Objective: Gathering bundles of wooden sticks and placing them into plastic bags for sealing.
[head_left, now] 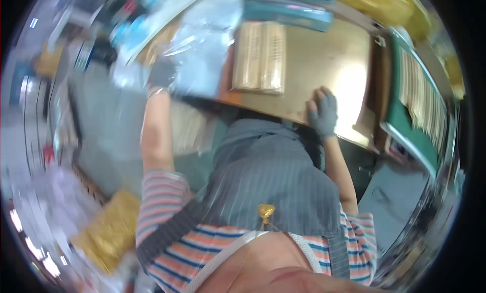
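Left to right, places given from the pair of tan bundles [259, 57]. One yellow package [109, 229] lies well to the lower left of the bundles. The left hand [163, 74], in a grey glove, is left of the bundles, at clear plastic packaging [205, 50] with pale-blue contents; blur hides its fingers, so how far its grip is open, and whether it holds anything, cannot be told. The two bundles lie side by side near the front edge of the surface [324, 55], just beyond an apron [273, 176]. The surface extends from them to its right edge, leaving room there. Right of the bundles and nearer the body, the right hand [324, 110], in a grey glove with bare fingertips, rests at the front edge, its grip partly open, thumb apart, touching only the surface. Farther right stands one green tray [428, 143] with a row of tan pieces [420, 90], too blurred to count.
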`<state>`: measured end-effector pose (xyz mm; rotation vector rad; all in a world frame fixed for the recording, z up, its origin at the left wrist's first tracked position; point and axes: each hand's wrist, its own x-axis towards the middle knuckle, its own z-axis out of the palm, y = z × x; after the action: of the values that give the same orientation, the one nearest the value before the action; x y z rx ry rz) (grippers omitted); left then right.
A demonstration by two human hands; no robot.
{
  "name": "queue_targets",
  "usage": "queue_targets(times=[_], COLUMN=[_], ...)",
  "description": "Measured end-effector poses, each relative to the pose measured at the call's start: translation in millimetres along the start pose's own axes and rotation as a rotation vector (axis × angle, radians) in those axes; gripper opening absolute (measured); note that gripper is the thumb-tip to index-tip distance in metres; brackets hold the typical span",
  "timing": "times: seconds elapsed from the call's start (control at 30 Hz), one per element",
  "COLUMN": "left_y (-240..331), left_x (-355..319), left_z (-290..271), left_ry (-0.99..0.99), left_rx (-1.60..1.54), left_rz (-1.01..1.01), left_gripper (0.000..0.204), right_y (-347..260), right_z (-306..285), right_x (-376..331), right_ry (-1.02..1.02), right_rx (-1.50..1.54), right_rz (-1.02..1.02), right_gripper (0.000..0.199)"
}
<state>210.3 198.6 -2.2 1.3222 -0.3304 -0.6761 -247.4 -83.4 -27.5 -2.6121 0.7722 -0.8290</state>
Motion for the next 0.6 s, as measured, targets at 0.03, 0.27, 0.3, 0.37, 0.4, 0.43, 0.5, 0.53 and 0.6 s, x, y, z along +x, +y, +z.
queue_targets(times=[0.03, 0.27, 0.3, 0.37, 0.4, 0.43, 0.5, 0.53, 0.6], left_y=[14, 21, 3, -26, -34, -43, 1, -7, -39], left_x=[9, -71, -82, -85, -76, -68, -99, -96, -70], left_z=[11, 277, 293, 313, 302, 300, 326, 313, 291], left_ry=[-0.008, -0.412, -0.445, -0.376, -0.443, -0.492, -0.599, -0.610, -0.560], left_rx=[-0.407, 0.204, 0.307, 0.562, 0.727, 0.854, -0.432, -0.439, 0.564], left_rz=[0.011, 0.125, 0.268, 0.429, 0.816, 1.216, -0.308, -0.305, 0.330], left_gripper=[0.029, 0.020, 0.019, 0.023, 0.027, 0.032, 0.039, 0.039, 0.034], right_y=[2, -77, -89, -80, -65, -44, 2, 10, 11], right_z=[3, -33, -52, -70, -71, -72, -60, -51, -39], right_x=[1, 86, 96, 102, 98, 91, 74, 74, 74], right_ry=[0.000, -0.163, -0.211, -0.198, -0.012, 0.158, 0.095, -0.008, -0.261], right_rx=[0.093, 0.956, 0.854, 0.714, 0.452, 0.171, 0.217, 0.310, 0.634], right_rz=[0.038, 0.430, 0.371, 0.347, 0.258, 0.180, 0.308, 0.383, 0.432], right_gripper=[0.036, 0.049, 0.046, 0.044, 0.041, 0.038, 0.036, 0.034, 0.036])
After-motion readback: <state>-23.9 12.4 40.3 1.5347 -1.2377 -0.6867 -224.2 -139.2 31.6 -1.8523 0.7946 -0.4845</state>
